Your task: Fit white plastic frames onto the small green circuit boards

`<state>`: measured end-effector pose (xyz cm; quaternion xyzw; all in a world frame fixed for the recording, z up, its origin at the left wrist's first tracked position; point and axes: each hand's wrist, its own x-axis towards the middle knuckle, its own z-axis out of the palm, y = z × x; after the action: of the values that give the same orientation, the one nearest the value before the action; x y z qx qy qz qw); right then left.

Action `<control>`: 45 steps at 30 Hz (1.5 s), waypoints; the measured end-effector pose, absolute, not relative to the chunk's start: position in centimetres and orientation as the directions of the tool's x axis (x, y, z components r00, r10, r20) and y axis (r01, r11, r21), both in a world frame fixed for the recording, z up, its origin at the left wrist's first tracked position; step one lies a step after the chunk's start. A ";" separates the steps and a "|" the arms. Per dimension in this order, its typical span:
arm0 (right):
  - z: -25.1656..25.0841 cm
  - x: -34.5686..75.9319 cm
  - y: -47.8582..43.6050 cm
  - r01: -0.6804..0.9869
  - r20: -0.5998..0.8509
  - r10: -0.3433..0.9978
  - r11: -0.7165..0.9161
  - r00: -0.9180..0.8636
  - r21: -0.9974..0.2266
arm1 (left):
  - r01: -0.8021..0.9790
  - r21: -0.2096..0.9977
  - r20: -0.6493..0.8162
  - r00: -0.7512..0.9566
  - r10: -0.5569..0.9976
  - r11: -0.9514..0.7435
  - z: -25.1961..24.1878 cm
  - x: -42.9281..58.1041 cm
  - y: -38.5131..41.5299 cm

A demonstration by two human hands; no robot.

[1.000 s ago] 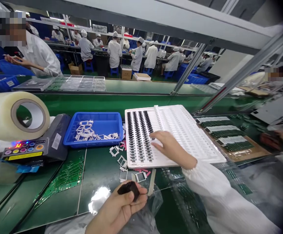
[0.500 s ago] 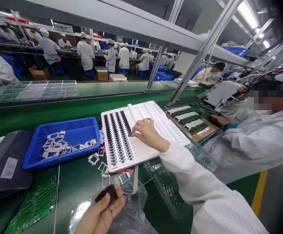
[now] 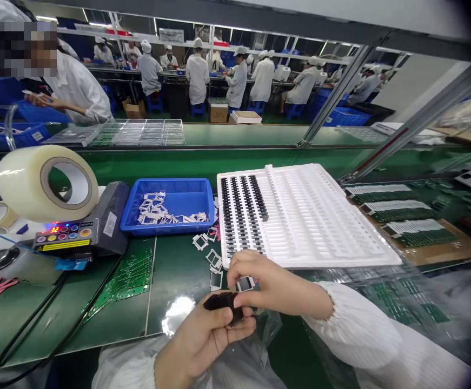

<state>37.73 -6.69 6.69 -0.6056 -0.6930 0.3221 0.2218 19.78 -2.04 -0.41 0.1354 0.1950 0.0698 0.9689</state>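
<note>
Near the bench's front edge, my left hand (image 3: 209, 335) holds a small stack of dark pieces (image 3: 221, 306) between thumb and fingers. My right hand (image 3: 255, 283) meets it from the right, thumb and fingers pinched at the stack's right end; whether a single piece is in that pinch is hidden. Just beyond the hands lies a white foam tray (image 3: 300, 216) with several columns of black parts (image 3: 241, 208) on its left side and bare slots on its right. Loose white frames (image 3: 214, 259) lie left of the tray, one close behind my right hand.
A blue bin (image 3: 170, 229) of white frames stands left of the tray. Farther left are a tape dispenser (image 3: 113, 232), a big tape roll (image 3: 87, 181) and green circuit boards (image 3: 132, 275). Board stacks (image 3: 416, 232) lie right. People in white work across the line.
My right hand has left the tray and come down to the dark stack in my left hand. The view has turned left, bringing the tape roll into sight.
</note>
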 end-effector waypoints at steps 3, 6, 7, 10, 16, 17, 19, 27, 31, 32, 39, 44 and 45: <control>6.4 41.2 -6.1 0.855 0.009 0.999 -0.033 0.044 -0.517 | -0.077 0.243 -0.411 0.895 0.175 0.967 -0.5 19.8 -2.0; 5.3 45.9 -5.4 0.945 0.115 0.946 -0.281 0.302 -0.168 | -0.080 0.211 -0.437 0.884 0.167 0.974 -0.6 19.8 -1.9; 4.7 47.2 -5.2 0.942 0.126 0.935 -0.322 0.332 -0.094 | -0.079 0.211 -0.446 0.879 0.168 0.974 -0.6 19.8 -1.9; 2.9 49.8 -4.4 0.946 0.110 0.940 -0.324 0.322 0.001 | -0.074 0.218 -0.454 0.875 0.169 0.973 -0.5 20.0 -1.7; 3.1 50.6 -3.8 0.953 0.129 0.957 -0.275 0.260 0.123 | -0.109 0.271 -0.411 0.885 0.218 0.956 -0.1 19.8 -0.9; 3.9 50.2 -4.0 0.952 0.157 0.951 -0.286 0.267 0.109 | -0.116 0.282 -0.407 0.884 0.228 0.952 -0.1 19.7 -0.7; 6.0 48.5 -4.5 0.964 0.184 0.946 -0.261 0.267 -0.058 | -0.131 0.298 -0.403 0.880 0.250 0.945 0.0 19.5 -0.4; 9.0 36.4 -4.2 0.622 -0.252 0.919 -0.009 -0.303 -0.783 | -0.124 0.330 -0.321 0.917 0.235 0.936 0.3 18.4 -0.1; 7.8 34.7 -2.8 0.648 -0.250 0.925 -0.005 -0.287 -0.762 | -0.145 0.351 -0.315 0.912 0.262 0.925 0.4 17.0 0.2; 7.8 34.5 -2.5 0.639 -0.242 0.923 0.006 -0.299 -0.769 | -0.151 0.363 -0.314 0.909 0.273 0.919 0.4 16.6 0.3; 7.7 32.6 0.0 0.597 -0.215 0.696 0.368 -0.686 -0.713 | -0.014 0.451 -0.247 0.959 0.140 0.893 -0.2 14.5 0.5; 7.4 30.4 0.9 0.624 -0.226 0.649 0.485 -0.727 -0.613 | 0.011 0.515 -0.221 0.968 0.120 0.857 -0.1 13.4 1.2; 7.4 30.2 1.0 0.622 -0.224 0.646 0.490 -0.729 -0.610 | 0.016 0.524 -0.221 0.968 0.118 0.852 0.0 13.2 1.4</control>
<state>30.16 0.96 7.38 -0.3675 -0.8631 0.3461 0.0176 13.21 1.38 0.01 0.2710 0.1232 0.0268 0.9543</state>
